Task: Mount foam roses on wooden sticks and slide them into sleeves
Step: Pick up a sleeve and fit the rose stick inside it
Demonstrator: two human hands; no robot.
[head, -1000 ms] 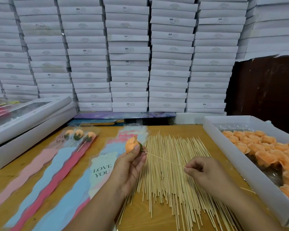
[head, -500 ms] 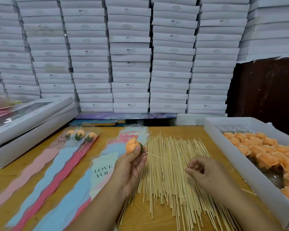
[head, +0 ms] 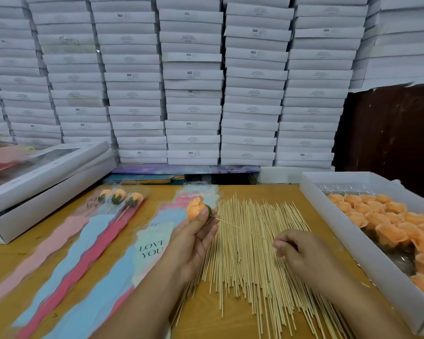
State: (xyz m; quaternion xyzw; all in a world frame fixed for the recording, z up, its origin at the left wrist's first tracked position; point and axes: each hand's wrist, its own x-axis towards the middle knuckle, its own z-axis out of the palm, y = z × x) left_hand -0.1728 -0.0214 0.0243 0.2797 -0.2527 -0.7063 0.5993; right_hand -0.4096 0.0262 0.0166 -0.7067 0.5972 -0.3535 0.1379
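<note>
Foam rose [head: 195,208], orange with a green base, sits in the grip of the left hand [head: 194,243], pinched between thumb and fingertips above the counter [head: 15,260]. One wooden stick [head: 242,230] runs from the base of the rose down to the right hand [head: 301,255], whose grip is narrow, fingers curled and pinching the stick's lower end. Under both hands a loose pile of sticks [head: 255,270] lies spread on the counter. Left of it lie printed sleeves [head: 149,245] in blue, pink and red, one reading LOVE YOU. Three finished roses [head: 119,197] rest in sleeves further left. A white tray of orange roses [head: 387,216] stands at the right edge. Stacked white boxes [head: 194,81] fill the back, and a windowed box [head: 47,165] sits at the left.
</note>
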